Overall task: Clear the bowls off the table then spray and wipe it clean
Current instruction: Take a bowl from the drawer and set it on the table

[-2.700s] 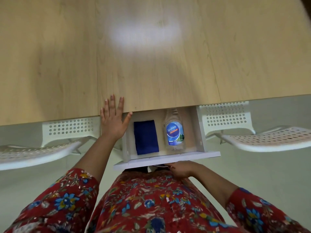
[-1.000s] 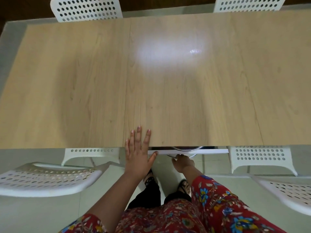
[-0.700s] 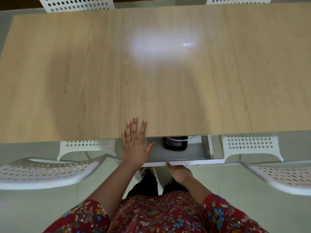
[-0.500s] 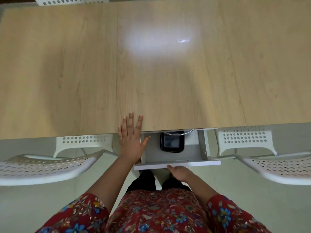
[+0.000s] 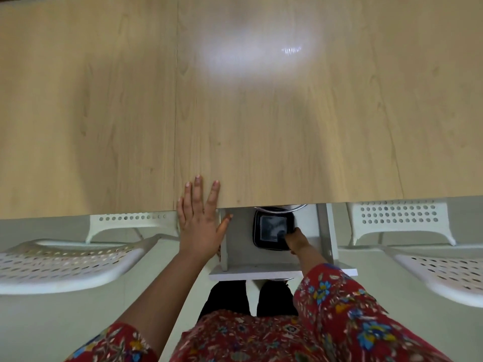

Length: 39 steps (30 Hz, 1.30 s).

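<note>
Head view: left hand flat on table edge; right hand touching black container in drawer.

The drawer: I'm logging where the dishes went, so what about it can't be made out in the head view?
- Drawer: its back part is hidden under the table.
- Metal bowl: only a rim sliver shows past the table edge.
- Black dish: its contents are blurred.
- Right hand: the fingertips are hidden, so the grip on the dish is unclear.
- Left hand: lies flat on the table edge.
</note>
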{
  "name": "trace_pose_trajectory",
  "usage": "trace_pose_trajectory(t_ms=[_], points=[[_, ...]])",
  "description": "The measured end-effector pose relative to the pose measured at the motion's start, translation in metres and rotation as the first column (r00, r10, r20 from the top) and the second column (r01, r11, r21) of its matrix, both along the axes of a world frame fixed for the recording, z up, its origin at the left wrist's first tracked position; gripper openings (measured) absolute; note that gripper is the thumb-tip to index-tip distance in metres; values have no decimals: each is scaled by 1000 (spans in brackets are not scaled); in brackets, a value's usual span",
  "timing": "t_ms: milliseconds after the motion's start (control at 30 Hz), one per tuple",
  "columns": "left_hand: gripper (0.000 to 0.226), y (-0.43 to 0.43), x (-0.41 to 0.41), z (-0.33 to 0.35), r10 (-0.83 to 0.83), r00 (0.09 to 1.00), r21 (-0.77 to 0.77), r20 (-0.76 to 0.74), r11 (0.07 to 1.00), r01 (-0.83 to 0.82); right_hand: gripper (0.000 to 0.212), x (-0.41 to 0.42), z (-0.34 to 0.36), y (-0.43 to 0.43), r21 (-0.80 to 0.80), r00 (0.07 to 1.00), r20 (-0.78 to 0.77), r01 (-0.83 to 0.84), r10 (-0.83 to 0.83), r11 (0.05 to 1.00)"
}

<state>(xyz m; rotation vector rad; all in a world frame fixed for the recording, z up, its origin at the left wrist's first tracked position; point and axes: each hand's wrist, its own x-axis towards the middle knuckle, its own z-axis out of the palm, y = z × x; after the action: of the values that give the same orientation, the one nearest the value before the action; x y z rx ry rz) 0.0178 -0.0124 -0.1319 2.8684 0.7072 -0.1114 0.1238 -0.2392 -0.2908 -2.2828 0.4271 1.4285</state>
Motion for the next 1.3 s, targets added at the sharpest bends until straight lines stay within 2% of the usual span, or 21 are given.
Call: trace_pose_trajectory(t_ms=[100, 267, 400, 533, 633, 733, 933, 1133, 1300], points=[[77, 0, -1, 0, 1, 1000, -6, 9, 1000, -1, 45, -1, 7, 5, -28, 993, 74, -91, 93, 995], [77, -1, -1, 5, 11, 1000, -27, -3, 1000, -12, 31, -9, 47, -12, -19, 952, 72, -298, 298, 954], [76, -1, 1, 8, 15, 1000, -49, -13, 999, -16, 20, -15, 111, -39, 105, 936, 175, -327, 307, 939], [76, 0, 2, 10, 21, 999, -69, -27, 997, -23, 17, -9, 174, -49, 308, 960, 196, -255, 202, 917], [76, 0, 0, 13, 17, 999, -89, -36, 996, -20, 20, 1, 218, -42, 400, 928, 309, -327, 209, 856], [75, 0, 0, 13, 16, 999, -115, -31, 993, -20, 20, 12, 248, -28, 524, 926, 369, -280, 83, 804], [73, 1, 0, 15, 17, 999, -149, -34, 989, -22, 20, 43, 251, 19, 524, 830, 494, -48, -257, 850], [73, 2, -2, 14, 15, 1000, -138, -26, 990, -19, 23, 65, 240, 38, 380, 758, 610, -25, -230, 925], [72, 2, -2, 12, 10, 1000, -140, -16, 990, -12, 27, 66, 235, 38, 424, 779, 567, 2, -267, 906]])
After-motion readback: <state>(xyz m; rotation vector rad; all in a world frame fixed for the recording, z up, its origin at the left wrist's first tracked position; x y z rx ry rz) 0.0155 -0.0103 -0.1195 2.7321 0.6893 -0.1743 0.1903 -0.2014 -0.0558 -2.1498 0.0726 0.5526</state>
